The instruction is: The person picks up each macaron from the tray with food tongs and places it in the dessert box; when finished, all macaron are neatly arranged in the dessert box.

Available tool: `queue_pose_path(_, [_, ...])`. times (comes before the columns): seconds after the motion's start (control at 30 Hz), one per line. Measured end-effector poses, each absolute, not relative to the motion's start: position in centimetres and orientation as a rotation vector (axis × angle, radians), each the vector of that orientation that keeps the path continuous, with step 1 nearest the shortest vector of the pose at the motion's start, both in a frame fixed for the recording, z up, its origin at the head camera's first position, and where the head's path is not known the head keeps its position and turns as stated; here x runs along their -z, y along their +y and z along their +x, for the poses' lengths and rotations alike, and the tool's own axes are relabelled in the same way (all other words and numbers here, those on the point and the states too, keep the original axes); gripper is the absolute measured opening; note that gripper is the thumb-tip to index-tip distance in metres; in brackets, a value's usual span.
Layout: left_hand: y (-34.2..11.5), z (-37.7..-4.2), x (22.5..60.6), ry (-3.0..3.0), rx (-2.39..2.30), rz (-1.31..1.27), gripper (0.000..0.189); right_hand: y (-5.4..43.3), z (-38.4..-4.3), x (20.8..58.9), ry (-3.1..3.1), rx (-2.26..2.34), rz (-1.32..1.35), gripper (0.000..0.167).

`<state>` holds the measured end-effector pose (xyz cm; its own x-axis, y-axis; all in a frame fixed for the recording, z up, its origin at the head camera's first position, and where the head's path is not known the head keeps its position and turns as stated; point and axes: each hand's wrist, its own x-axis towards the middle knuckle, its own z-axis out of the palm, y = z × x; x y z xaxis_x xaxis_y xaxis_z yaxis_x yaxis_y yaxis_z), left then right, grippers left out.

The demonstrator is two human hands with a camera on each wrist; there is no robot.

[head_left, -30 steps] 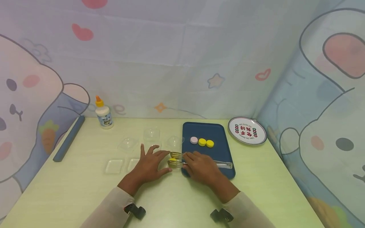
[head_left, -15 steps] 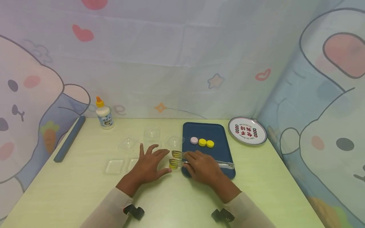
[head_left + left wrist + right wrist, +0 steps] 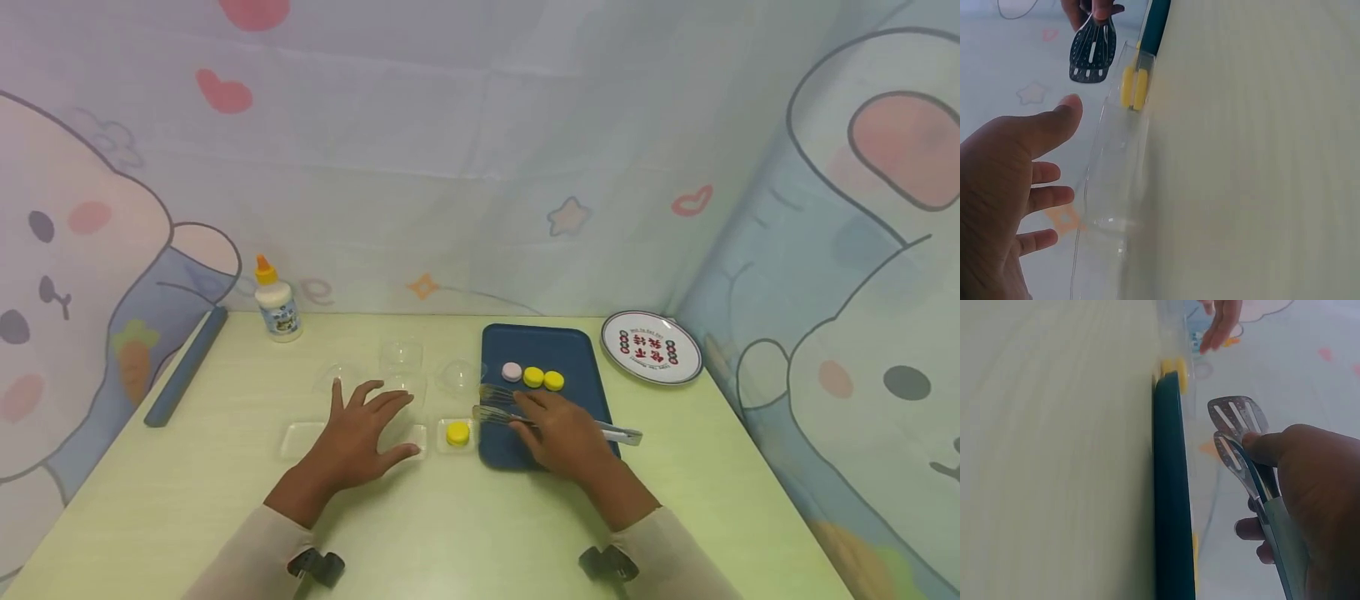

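Gripping tongs: R hand clamped on; blades apart.
L hand: fingers spread, holds nil.
Yellow disc: cd slide if tongs jog clear base.

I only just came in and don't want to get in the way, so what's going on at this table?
A person's right hand holds metal tongs raised over the blue tray, with nothing between their heads. One yellow macaron-like piece sits on a clear square base beside the tray. The left hand holds nothing, near other clear bases. On the tray lie one pink piece and two yellow ones.
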<state>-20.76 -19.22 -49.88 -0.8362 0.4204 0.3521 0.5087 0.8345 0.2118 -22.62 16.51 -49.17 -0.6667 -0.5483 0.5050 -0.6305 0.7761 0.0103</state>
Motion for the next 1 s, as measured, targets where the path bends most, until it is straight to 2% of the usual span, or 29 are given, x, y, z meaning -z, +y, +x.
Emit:
queue_pose_path(0.3, [-20.6,-20.5,50.2,-2.766,0.453,-0.699,0.076,18.9,-22.9,48.5,-2.554,-0.212,0.792,0.052])
queue_pose_path(1.0, [-21.3,-20.5,50.6,-2.767,0.493,-0.730,0.076,23.6,-25.5,47.3,-2.698,-0.084,0.578,0.051])
